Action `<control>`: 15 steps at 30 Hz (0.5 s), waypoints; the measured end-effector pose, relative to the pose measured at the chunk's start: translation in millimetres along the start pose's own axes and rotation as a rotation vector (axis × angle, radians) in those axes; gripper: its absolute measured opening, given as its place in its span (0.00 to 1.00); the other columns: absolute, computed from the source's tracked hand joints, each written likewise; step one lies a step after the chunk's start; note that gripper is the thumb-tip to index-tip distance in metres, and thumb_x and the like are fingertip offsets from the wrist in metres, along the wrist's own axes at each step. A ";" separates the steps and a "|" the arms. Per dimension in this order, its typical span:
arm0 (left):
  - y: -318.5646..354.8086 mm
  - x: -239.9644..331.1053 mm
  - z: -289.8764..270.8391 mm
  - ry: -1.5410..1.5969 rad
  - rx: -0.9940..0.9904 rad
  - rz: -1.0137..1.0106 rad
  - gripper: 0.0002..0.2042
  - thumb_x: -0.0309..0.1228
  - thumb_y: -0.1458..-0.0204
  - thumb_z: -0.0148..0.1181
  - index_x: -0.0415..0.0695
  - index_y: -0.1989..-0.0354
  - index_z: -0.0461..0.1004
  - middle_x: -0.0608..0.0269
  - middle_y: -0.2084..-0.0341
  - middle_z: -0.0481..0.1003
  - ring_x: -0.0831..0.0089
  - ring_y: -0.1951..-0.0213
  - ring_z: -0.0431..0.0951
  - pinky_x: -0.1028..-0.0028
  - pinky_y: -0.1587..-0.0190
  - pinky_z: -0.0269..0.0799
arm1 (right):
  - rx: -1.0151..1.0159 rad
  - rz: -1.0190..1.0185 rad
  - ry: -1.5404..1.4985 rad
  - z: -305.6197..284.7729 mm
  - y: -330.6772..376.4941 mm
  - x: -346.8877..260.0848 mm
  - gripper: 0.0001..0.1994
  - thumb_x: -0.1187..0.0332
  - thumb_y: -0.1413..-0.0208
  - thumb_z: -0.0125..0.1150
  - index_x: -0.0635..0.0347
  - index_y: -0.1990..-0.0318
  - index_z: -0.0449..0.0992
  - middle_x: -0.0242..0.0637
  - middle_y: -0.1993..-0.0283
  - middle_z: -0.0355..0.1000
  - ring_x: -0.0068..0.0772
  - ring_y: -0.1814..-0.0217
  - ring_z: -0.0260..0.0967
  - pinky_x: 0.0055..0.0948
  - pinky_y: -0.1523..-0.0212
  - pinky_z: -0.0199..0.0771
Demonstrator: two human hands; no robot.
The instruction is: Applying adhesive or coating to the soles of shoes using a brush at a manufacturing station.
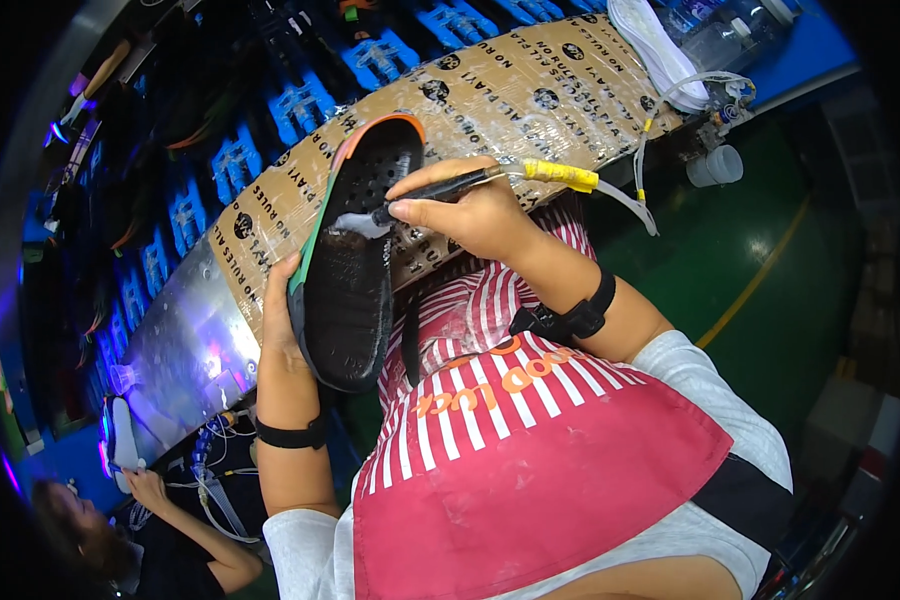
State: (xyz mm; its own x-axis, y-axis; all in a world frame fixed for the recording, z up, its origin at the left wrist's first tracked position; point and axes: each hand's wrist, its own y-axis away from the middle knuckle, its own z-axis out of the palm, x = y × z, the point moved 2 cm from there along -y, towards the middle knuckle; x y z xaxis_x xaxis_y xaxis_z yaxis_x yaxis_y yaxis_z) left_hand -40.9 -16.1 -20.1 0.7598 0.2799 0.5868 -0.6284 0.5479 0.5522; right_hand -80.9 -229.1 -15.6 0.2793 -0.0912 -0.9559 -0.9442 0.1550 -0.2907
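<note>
Black rubber, that shoe sole (350,270), edged in green and orange, and it stands nearly on end in the left hand (288,320), whose fingers wrap round its back edge with the thumb side hidden behind it. The right hand (470,212) is closed in a pen grip on a thin brush tool (440,187) with a yellow-taped tube (560,176) trailing off beyond the knuckles; its tip sits on a wet, pale patch near the middle of the sole.

I'd worry about the hold: one hand gripping one edge could let the sole twist under brush pressure, smearing the wet stuff past the patch. Below both hands lies a red striped apron (530,440), so drips would land there. The tube could also snag on the taped cardboard bench edge (490,100) just beyond the right hand.
</note>
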 end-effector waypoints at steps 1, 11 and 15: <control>-1.1 -2.4 -3.2 0.030 -0.031 0.013 0.25 0.43 0.50 0.43 0.35 0.50 0.65 0.49 0.59 0.73 0.61 0.60 0.76 0.66 0.56 0.74 | 0.064 -0.061 0.022 0.5 1.0 -0.5 0.08 0.71 0.57 0.65 0.64 0.69 0.78 0.36 0.74 0.74 0.20 0.76 0.69 0.19 0.73 0.67; -5.5 1.1 -15.8 0.196 0.118 0.281 0.28 0.48 0.49 0.36 0.39 0.48 0.65 0.50 0.56 0.72 0.58 0.58 0.75 0.61 0.55 0.72 | -0.157 -0.451 0.226 18.7 9.0 -24.0 0.10 0.74 0.60 0.64 0.62 0.66 0.77 0.40 0.78 0.70 0.35 0.78 0.69 0.27 0.78 0.65; 19.6 6.0 -23.4 0.136 -0.003 0.415 0.29 0.51 0.46 0.30 0.45 0.45 0.63 0.50 0.53 0.69 0.56 0.51 0.70 0.58 0.48 0.65 | -0.053 -0.395 0.130 12.3 3.2 -26.9 0.10 0.76 0.59 0.64 0.65 0.66 0.76 0.39 0.75 0.73 0.29 0.77 0.70 0.24 0.76 0.67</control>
State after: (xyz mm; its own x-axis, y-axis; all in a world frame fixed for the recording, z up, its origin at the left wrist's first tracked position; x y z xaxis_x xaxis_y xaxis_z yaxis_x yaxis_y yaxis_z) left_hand -44.7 14.7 -19.6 0.4579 0.5784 0.6751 -0.8850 0.3687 0.2843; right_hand -89.3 -214.1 8.7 0.6005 -0.2573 -0.7571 -0.7777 0.0324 -0.6279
